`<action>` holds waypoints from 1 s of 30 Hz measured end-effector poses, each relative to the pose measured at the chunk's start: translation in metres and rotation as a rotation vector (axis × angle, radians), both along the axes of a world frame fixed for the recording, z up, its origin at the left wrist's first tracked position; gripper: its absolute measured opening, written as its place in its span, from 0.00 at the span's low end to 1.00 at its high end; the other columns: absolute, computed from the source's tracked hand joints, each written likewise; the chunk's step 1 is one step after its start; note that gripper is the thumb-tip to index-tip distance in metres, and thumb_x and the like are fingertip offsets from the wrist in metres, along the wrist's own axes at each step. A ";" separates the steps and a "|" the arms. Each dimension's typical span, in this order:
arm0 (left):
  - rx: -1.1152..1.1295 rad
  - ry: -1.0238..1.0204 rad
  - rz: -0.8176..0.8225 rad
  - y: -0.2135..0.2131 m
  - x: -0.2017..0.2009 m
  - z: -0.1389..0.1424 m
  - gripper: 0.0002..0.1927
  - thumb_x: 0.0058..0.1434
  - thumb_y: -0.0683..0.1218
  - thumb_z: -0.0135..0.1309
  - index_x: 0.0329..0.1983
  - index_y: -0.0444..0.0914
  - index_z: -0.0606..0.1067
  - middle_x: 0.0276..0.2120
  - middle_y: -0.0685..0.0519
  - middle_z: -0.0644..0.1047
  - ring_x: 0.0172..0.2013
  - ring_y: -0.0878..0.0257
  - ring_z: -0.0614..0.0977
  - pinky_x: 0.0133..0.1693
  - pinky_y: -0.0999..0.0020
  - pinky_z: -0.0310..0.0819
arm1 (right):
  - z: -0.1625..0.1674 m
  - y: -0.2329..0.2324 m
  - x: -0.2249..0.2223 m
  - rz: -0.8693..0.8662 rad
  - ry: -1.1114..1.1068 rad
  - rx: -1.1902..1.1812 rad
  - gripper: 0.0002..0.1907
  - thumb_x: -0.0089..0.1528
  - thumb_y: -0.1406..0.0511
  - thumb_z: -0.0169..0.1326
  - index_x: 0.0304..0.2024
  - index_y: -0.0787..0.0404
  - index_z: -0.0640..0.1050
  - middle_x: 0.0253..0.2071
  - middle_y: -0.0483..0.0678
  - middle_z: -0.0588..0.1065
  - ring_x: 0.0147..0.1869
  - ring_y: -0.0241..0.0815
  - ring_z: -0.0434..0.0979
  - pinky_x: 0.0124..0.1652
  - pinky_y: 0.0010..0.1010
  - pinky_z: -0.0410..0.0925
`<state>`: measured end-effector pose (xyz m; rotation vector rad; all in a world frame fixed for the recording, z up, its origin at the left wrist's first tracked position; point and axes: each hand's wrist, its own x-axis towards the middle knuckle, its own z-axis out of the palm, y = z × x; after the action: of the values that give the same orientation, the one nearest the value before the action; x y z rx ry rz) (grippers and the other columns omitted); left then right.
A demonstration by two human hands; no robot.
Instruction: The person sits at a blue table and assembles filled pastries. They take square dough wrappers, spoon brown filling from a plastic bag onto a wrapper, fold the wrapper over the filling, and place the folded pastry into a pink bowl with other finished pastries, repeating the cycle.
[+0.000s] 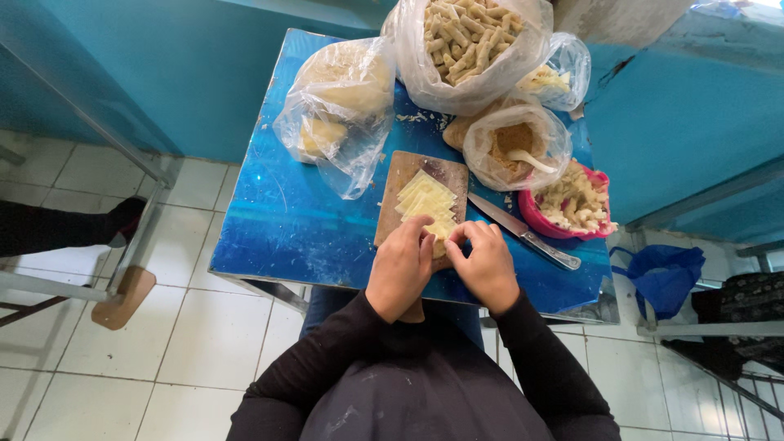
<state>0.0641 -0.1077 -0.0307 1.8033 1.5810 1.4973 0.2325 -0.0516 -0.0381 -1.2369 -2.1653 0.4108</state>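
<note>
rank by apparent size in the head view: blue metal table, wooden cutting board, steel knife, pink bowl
1. Blue metal table
2. Wooden cutting board
3. Pink plastic bowl and steel knife: the knife is longer but slim, so too close to rank.

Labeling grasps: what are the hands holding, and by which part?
Both hands, left hand and right hand, pinch a small pale dough piece at its near end, over the cutting board. The exact finger contact is hidden.

Bare blue table (282, 220) left of the cutting board (398, 184) is left open for passage. Far edge is blocked by plastic bags (343, 106); right side is obstructed by knife (523, 231) and pink bowl (543, 220).
</note>
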 end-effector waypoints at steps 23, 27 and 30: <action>0.005 0.193 0.008 -0.005 -0.006 0.003 0.18 0.59 0.39 0.55 0.53 0.38 0.72 0.40 0.48 0.75 0.44 0.50 0.77 0.47 0.57 0.71 | 0.020 -0.015 -0.015 0.104 0.349 -0.158 0.22 0.64 0.73 0.54 0.61 0.61 0.72 0.42 0.51 0.81 0.47 0.42 0.84 0.47 0.29 0.74; 0.031 0.245 0.034 -0.005 -0.006 0.005 0.16 0.56 0.40 0.56 0.49 0.39 0.73 0.41 0.48 0.74 0.44 0.49 0.75 0.46 0.56 0.70 | 0.019 -0.014 -0.017 0.104 0.329 -0.170 0.24 0.62 0.74 0.55 0.62 0.61 0.72 0.41 0.52 0.81 0.47 0.43 0.85 0.46 0.31 0.74; 0.019 0.297 0.025 -0.003 -0.006 0.005 0.13 0.57 0.40 0.56 0.46 0.42 0.74 0.39 0.50 0.74 0.43 0.50 0.76 0.45 0.55 0.70 | 0.019 -0.012 -0.017 0.109 0.320 -0.162 0.27 0.59 0.75 0.57 0.62 0.61 0.71 0.41 0.52 0.81 0.47 0.44 0.85 0.46 0.31 0.74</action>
<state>0.0583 -0.1110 -0.0260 2.1027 1.7317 1.3048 0.2152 -0.0636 -0.0196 -1.0563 -1.9580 0.7879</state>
